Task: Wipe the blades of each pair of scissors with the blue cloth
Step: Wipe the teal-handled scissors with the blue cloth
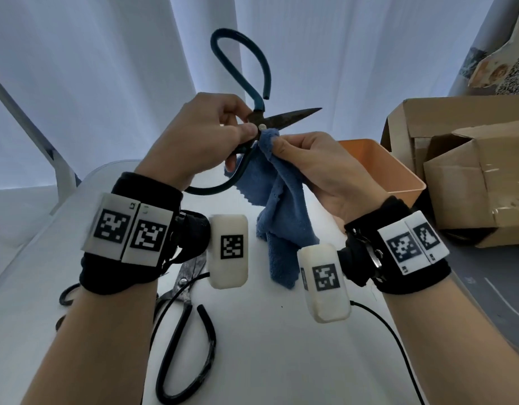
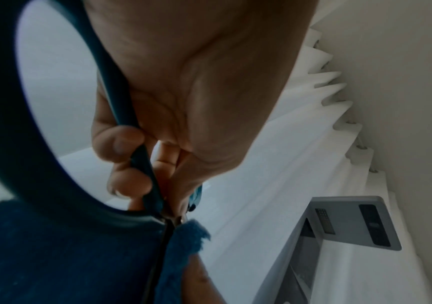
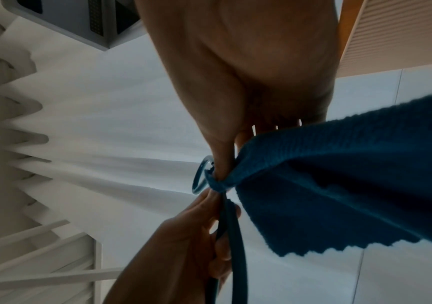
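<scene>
Black fabric wristbands (image 1: 129, 238) carry white plates printed with black square markers (image 1: 410, 244). Behind each hand, a white camera housing (image 1: 228, 251) trails a thin black cable (image 1: 398, 343).

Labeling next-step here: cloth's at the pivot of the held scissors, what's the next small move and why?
Probably slide the cloth along the blade toward its tip: the right hand pinches it at the pivot, the left hand holds the scissors, and the blade looks unwiped.

Left hand (image 1: 199, 141) grips the blue-handled scissors (image 1: 253, 112) at the pivot, above the bench (image 1: 281, 346). Right hand (image 1: 319, 168) pinches the blue cloth (image 1: 281, 217) against that pivot. Black scissors (image 1: 185, 317) lie below the cloth.
</scene>
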